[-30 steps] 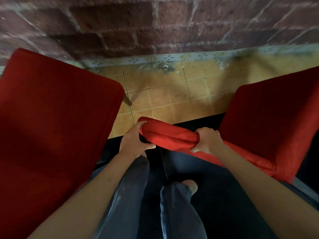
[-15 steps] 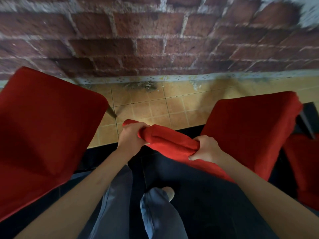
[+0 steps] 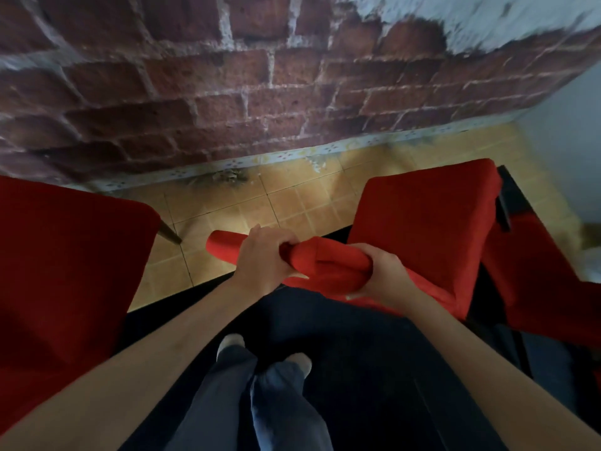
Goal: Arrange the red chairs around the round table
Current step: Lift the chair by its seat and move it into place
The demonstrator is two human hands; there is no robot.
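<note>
Both hands are on the chair at the right, up on the top edge of its padded back; left hand curled over the rail near its free end, right hand wrapped round the same rail closer to the seat, fingers tight on the red cover. The chair sits over the dark mat, near the brick wall; another red chair is off to the left, well apart; no round table in view. My guess: padding is soft and squishes, the frame underneath stiff, weight moderate; fabric may slide on the frame, so grip the rail itself, two-handed, and drag rather than lift.
</note>
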